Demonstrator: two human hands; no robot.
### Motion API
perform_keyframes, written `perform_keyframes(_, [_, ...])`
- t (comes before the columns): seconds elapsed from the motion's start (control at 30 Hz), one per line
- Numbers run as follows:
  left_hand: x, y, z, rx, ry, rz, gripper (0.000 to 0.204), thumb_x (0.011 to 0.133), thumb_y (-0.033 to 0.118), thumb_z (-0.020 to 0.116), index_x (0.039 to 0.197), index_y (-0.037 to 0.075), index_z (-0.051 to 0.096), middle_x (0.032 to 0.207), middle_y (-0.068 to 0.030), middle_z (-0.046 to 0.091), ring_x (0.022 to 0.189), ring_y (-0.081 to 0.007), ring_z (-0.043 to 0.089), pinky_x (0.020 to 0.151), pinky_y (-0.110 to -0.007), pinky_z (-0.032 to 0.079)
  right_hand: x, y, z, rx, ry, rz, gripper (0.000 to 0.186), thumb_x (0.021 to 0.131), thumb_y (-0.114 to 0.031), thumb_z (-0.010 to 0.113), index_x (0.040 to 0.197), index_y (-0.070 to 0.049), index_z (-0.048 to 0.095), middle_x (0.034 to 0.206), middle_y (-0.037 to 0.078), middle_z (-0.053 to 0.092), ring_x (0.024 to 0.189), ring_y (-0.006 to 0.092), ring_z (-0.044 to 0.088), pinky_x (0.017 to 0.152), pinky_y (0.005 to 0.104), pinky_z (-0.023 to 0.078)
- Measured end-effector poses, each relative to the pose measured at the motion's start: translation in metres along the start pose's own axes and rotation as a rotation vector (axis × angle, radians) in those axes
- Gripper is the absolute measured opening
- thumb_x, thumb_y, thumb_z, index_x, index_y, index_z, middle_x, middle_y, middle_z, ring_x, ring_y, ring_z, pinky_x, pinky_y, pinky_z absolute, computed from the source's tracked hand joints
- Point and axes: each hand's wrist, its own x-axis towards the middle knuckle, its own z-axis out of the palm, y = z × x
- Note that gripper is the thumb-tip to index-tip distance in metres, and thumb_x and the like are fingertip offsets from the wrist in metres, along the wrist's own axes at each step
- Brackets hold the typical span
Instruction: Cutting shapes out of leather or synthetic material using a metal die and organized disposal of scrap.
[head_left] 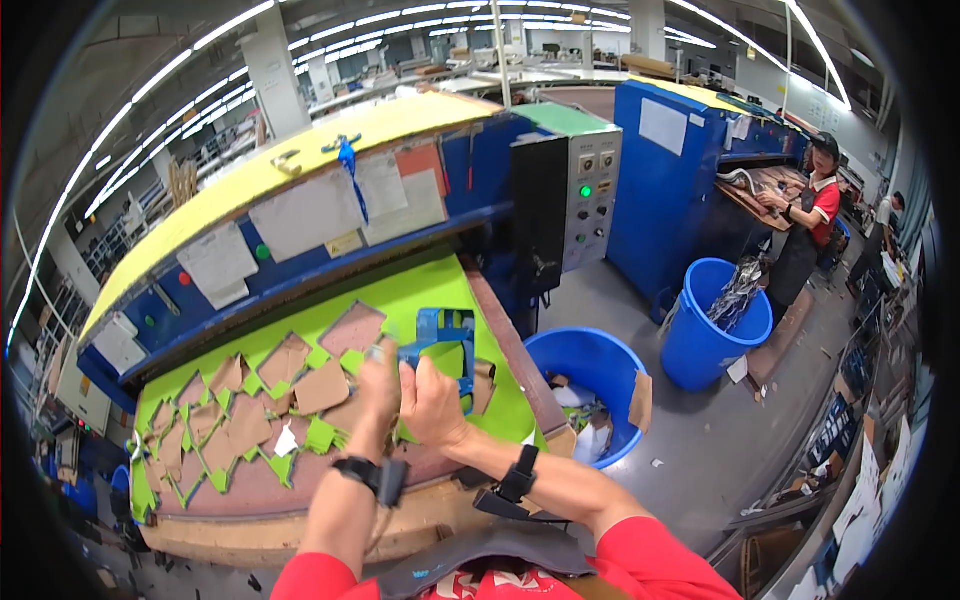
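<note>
Near the middle of the green sheet (510, 395) is a blue frame-like cutting die (446, 325) with a green piece inside it. My right hand (435, 400) has its fingers curled on the die's near left part. Beside it, my left hand (378, 378) is at the die's left side, its fingers smeared by motion. Brown card pieces (322, 388) and green offcuts (320, 434) lie scattered to the left, on and around cut openings in the sheet, with the pink board (225, 492) showing beneath.
A blue press (400, 230) with a control panel (590, 200) stands ahead. Two blue bins (610, 360) with scrap stand to the right. A co-worker in red (815, 210) works at another press (655, 185). Stacked material (850, 480) lines the far right.
</note>
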Motion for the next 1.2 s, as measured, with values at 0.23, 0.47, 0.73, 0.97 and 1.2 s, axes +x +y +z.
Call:
perform_keyframes(0.23, [0.078,-0.111,-0.106,-0.005,0.342,0.263,0.062,0.097,0.054,0.057,0.095,-0.007,0.072,0.091,-0.0286,0.070,0.089,-0.0483,0.066,0.083,-0.055,0.049,0.011,-0.023,-0.055,-0.160,-0.054,-0.199,0.017,0.095,-0.009,0.059,0.083,-0.001,0.051,0.063,0.019,0.053,0.056,0.0419,0.055,0.051,0.0496,0.040])
perform_keyframes(0.47, [0.057,-0.067,-0.186,0.144,0.090,0.390,0.052,0.094,0.051,0.063,0.083,0.001,0.068,0.080,-0.0237,0.069,0.081,-0.0442,0.067,0.070,-0.052,0.051,-0.044,0.020,0.019,-0.486,-0.761,-0.193,0.009,0.087,-0.009,0.058,0.087,0.000,0.055,0.070,0.020,0.066,0.065,0.0374,0.070,0.057,0.0466,0.056])
perform_keyframes(0.73, [0.022,-0.014,-0.213,0.019,0.052,0.709,0.039,0.091,0.040,0.071,0.080,0.003,0.063,0.074,-0.0191,0.065,0.072,-0.0414,0.063,0.065,-0.046,0.048,-0.070,0.050,0.055,-0.448,-1.022,-0.078,0.024,0.088,-0.014,0.057,0.094,0.009,0.060,0.080,0.024,0.071,0.075,0.0387,0.072,0.066,0.0462,0.058])
perform_keyframes(0.97, [0.000,0.015,-0.213,-0.202,-0.012,0.981,0.040,0.086,0.041,0.076,0.075,0.006,0.061,0.067,-0.0152,0.061,0.065,-0.0382,0.062,0.059,-0.045,0.047,0.046,0.050,-0.032,0.129,-0.551,0.339,0.048,0.103,-0.033,0.055,0.133,0.004,0.053,0.097,0.020,0.071,0.094,0.0279,0.070,0.083,0.0398,0.054])
perform_keyframes(1.2, [-0.026,0.054,-0.183,-0.345,-0.141,1.113,0.040,0.083,0.042,0.078,0.074,0.007,0.060,0.066,-0.0141,0.059,0.064,-0.0364,0.061,0.057,-0.044,0.046,0.066,-0.026,-0.101,0.276,-0.701,0.128,0.057,0.086,-0.028,0.080,0.130,-0.003,0.055,0.113,0.014,0.070,0.104,0.0233,0.066,0.092,0.0337,0.051])
